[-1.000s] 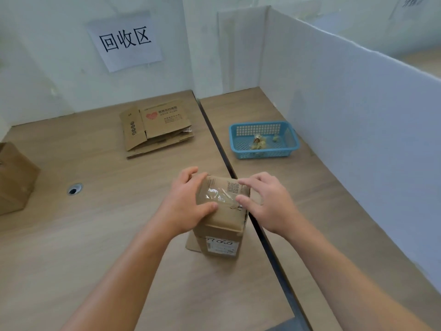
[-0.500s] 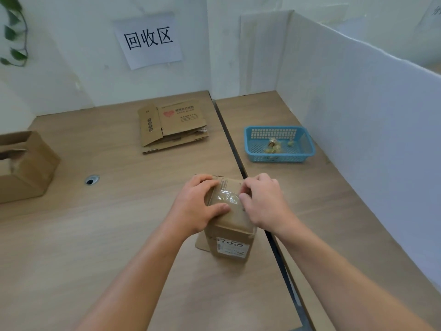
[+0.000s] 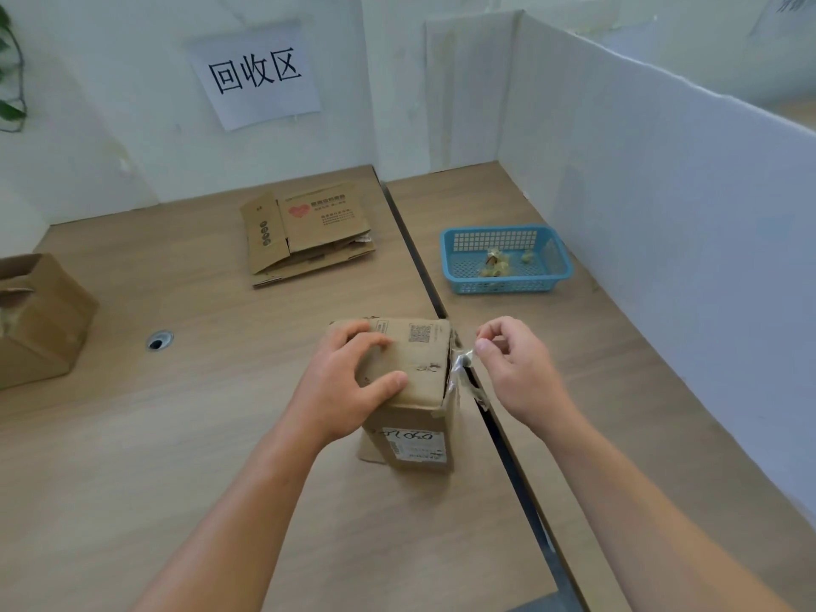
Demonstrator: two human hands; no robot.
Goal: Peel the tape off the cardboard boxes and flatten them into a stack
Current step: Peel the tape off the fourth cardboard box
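Task box: small brown corrugated cardboard box (image 3: pixel 424 360), rectangular, taller than wide, standing upright on the surface (image 3: pixel 176 435) about mid-width, just left of the dark seam (image 3: pixel 415 258) between the two wood-grain tops. The top face is scuffed, with a printed QR code (image 3: pixel 419 333) near its far edge. The near side carries a white label (image 3: pixel 413 439) with handwritten marks. The top right edge looks torn and ragged.

Left hand (image 3: pixel 344 386): grip clamped on the box top, fingers curled over the far-left edge, thumb flat on the top face.

Right hand (image 3: pixel 516 368): just right of the box, over the seam. Grip together on the tape (image 3: pixel 462 362), thumb and index pinching one end, other fingers curled in. The tape is clear, glossy and crinkled; it runs from the pinch to the box's top right edge and is partly lifted off. A loose bit hangs down beside the box's right side.

Flattened boxes (image 3: pixel 304 236): brown cardboard stacked flat near the far edge, left of the seam. The top sheet has a red heart print and small text.

Basket (image 3: pixel 508 284): blue plastic, rectangular, perforated mesh walls, right of the seam and toward the far edge. Crumpled yellowish tape scraps (image 3: pixel 494 262) lie inside.

Open box (image 3: pixel 39 320): larger brown cardboard, at the left edge, flaps up.

Grommet hole (image 3: pixel 159 340): round, metal-rimmed, between the open box and the task box.

A white matte partition (image 3: pixel 662 214) runs along the right edge. A paper sign (image 3: pixel 256 72) with black characters hangs on the back wall.
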